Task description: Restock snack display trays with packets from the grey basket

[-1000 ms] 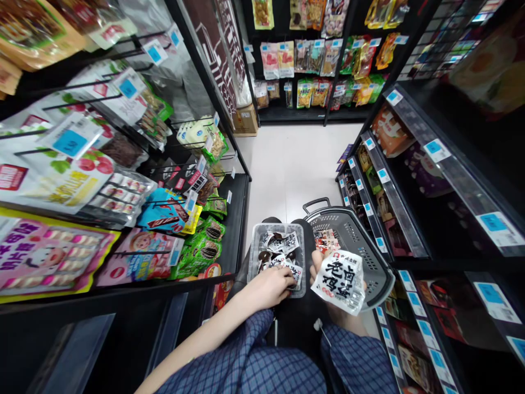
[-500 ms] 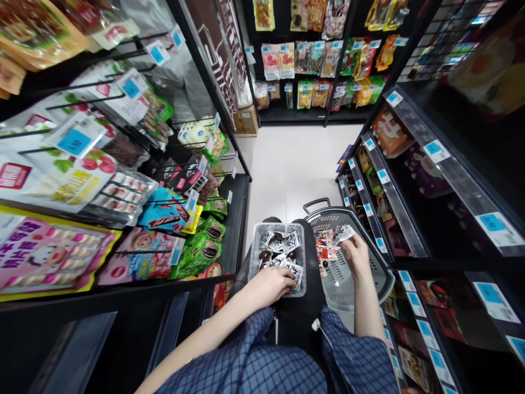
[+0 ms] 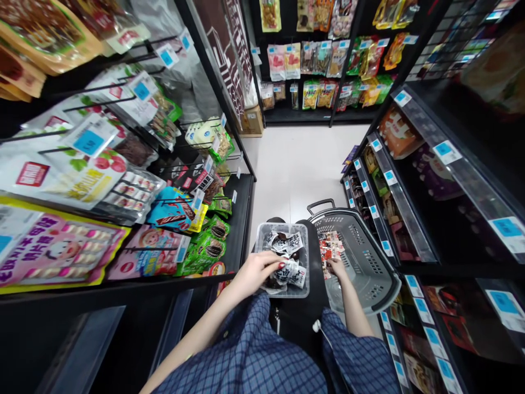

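A clear plastic tub (image 3: 304, 241) rests on my dark-clad lap, holding several small white packets with black print and some dark items. My left hand (image 3: 260, 271) reaches over its left side, thumb and fingers pinched on a white snack packet (image 3: 296, 273). To the right, my right hand (image 3: 338, 269) is down inside a grey shopping basket (image 3: 359, 241), its fingers curled at a pile of red and white packets (image 3: 329, 244). What lies between those fingertips is too small to make out.
Shelves of bagged snacks (image 3: 65, 175) stand close on the left. On the right, low shelves with price tags (image 3: 447, 151) run beside the basket. Pale floor (image 3: 297, 164) leads to a rear rack of hanging bags (image 3: 314, 94). A cardboard box (image 3: 251, 120) stands at the back left.
My right hand has gone down into the basket, and the white packet it held up no longer shows in it. My left hand has lifted slightly and shifted within the tub.
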The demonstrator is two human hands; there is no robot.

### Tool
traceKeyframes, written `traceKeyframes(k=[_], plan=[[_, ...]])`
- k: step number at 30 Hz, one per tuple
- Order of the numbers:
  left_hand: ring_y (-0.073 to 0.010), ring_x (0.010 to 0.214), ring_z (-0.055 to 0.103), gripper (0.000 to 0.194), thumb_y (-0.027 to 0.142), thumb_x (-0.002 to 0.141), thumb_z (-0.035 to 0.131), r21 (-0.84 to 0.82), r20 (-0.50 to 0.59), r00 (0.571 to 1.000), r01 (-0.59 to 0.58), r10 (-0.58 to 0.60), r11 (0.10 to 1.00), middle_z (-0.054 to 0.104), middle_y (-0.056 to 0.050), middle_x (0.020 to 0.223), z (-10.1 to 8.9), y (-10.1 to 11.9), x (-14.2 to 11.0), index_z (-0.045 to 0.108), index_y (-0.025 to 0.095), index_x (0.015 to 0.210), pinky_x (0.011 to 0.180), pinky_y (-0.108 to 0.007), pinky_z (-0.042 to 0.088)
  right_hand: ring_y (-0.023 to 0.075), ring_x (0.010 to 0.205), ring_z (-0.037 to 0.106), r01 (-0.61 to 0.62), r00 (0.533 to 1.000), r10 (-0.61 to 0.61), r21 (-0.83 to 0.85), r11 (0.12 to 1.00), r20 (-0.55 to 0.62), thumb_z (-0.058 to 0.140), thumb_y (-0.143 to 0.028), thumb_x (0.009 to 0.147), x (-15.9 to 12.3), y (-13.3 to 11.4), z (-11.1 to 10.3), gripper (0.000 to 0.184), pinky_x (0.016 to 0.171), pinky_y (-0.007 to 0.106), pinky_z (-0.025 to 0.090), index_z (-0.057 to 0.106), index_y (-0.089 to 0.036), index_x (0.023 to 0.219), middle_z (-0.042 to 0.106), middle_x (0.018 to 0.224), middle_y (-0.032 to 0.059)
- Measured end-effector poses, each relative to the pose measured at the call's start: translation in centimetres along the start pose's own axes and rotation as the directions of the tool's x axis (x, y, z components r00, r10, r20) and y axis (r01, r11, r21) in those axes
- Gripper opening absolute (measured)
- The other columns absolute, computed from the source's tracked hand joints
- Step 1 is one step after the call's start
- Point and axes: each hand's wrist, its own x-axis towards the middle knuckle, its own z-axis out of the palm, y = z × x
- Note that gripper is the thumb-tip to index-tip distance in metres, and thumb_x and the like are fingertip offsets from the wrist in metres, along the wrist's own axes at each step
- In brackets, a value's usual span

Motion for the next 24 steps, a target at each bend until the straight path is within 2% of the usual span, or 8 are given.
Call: traceKeyframes(k=[5, 8, 10, 11, 13, 14, 18, 24], plan=[[-0.0194, 0.090, 0.061, 0.025, 0.034, 0.084, 0.055, -0.325, -0.062, 0.997, -0.058, 0.040, 0.944, 0.068, -0.009, 0.094, -1.4, -0.2, -0.1, 0.072, 0.017, 0.089, 0.085, -0.033, 0.046, 0.0186, 0.082, 0.059, 0.193, 0.981, -0.192, 0.113, 0.975, -0.021, 0.056, -0.035, 0.081, -2.0, -5.5, -0.8, 0.023, 0.073, 0.032, 0.049, 0.061, -0.013, 0.086, 0.064, 0.086, 0.0075], [-0.0196, 0.085, 0.060, 0.024, 0.039, 0.080, 0.060, -0.512, -0.016, 0.989, -0.135, 0.147, 0.849, 0.065, -0.008, 0.084, -1.6, -0.4, -0.1, 0.074, 0.020, 0.079, 0.082, -0.036, 0.047, 0.0174, 0.078, 0.060, 0.343, 0.917, -0.375, 0.216, 0.914, 0.133, 0.064, -0.039, 0.073, -6.6, -10.7, -1.3, 0.028, 0.073, 0.031, 0.049, 0.064, -0.017, 0.091, 0.064, 0.086, 0.0044], [-0.0214, 0.086, 0.056, 0.031, 0.050, 0.074, 0.063, -0.558, 0.011, 0.981, -0.155, 0.195, 0.815, 0.059, -0.008, 0.077, -1.6, -0.4, 0.0, 0.073, 0.022, 0.068, 0.082, -0.039, 0.046, 0.0175, 0.079, 0.060, 0.497, 0.681, -0.610, 0.357, 0.791, 0.406, 0.064, -0.035, 0.076, -10.1, -14.0, -1.4, 0.027, 0.074, 0.033, 0.049, 0.065, -0.018, 0.097, 0.064, 0.088, 0.0052], [-0.0223, 0.088, 0.054, 0.037, 0.057, 0.070, 0.063, -0.550, 0.021, 0.980, -0.152, 0.196, 0.821, 0.056, -0.009, 0.077, -1.5, -0.4, 0.1, 0.072, 0.022, 0.062, 0.083, -0.040, 0.046, 0.0176, 0.080, 0.060, 0.545, 0.565, -0.669, 0.390, 0.742, 0.483, 0.066, -0.034, 0.076, -11.7, -15.3, -1.4, 0.027, 0.076, 0.034, 0.049, 0.065, -0.019, 0.099, 0.064, 0.088, 0.0050], [-0.0233, 0.090, 0.051, 0.050, 0.069, 0.062, 0.061, -0.499, 0.029, 0.985, -0.135, 0.172, 0.856, 0.051, -0.010, 0.083, -1.3, -0.3, 0.3, 0.069, 0.021, 0.051, 0.086, -0.041, 0.045, 0.0180, 0.084, 0.060, 0.604, 0.435, -0.718, 0.415, 0.680, 0.543, 0.069, -0.035, 0.075, -13.9, -17.1, -1.3, 0.032, 0.078, 0.035, 0.049, 0.064, -0.021, 0.103, 0.064, 0.092, 0.0046], [-0.0231, 0.091, 0.050, 0.054, 0.072, 0.059, 0.059, -0.476, 0.027, 0.985, -0.135, 0.168, 0.869, 0.049, -0.010, 0.086, -1.3, -0.2, 0.4, 0.067, 0.020, 0.048, 0.087, -0.041, 0.044, 0.0183, 0.087, 0.060, 0.627, 0.405, -0.728, 0.411, 0.662, 0.554, 0.070, -0.035, 0.074, -14.6, -17.6, -1.3, 0.035, 0.079, 0.035, 0.048, 0.064, -0.022, 0.105, 0.064, 0.093, 0.0045], [-0.0217, 0.094, 0.047, 0.054, 0.068, 0.066, 0.056, -0.462, 0.001, 0.967, -0.226, 0.256, 0.857, 0.043, -0.009, 0.092, -1.1, -0.1, 0.6, 0.066, 0.020, 0.046, 0.090, -0.040, 0.041, 0.0182, 0.088, 0.060, 0.677, 0.369, -0.725, 0.367, 0.638, 0.581, 0.074, -0.036, 0.069, -15.5, -17.9, -0.8, 0.042, 0.079, 0.032, 0.048, 0.063, -0.021, 0.106, 0.064, 0.094, 0.0043], [-0.0213, 0.095, 0.045, 0.048, 0.062, 0.070, 0.058, -0.458, -0.022, 0.963, -0.250, 0.270, 0.853, 0.042, -0.008, 0.091, -1.1, 0.4, 0.5, 0.066, 0.019, 0.050, 0.092, -0.038, 0.039, 0.0168, 0.079, 0.058, 0.675, 0.409, -0.739, 0.368, 0.640, 0.535, 0.072, -0.033, 0.070, -15.9, -17.4, 0.0, 0.035, 0.073, 0.030, 0.047, 0.063, -0.020, 0.101, 0.062, 0.086, 0.0031]])
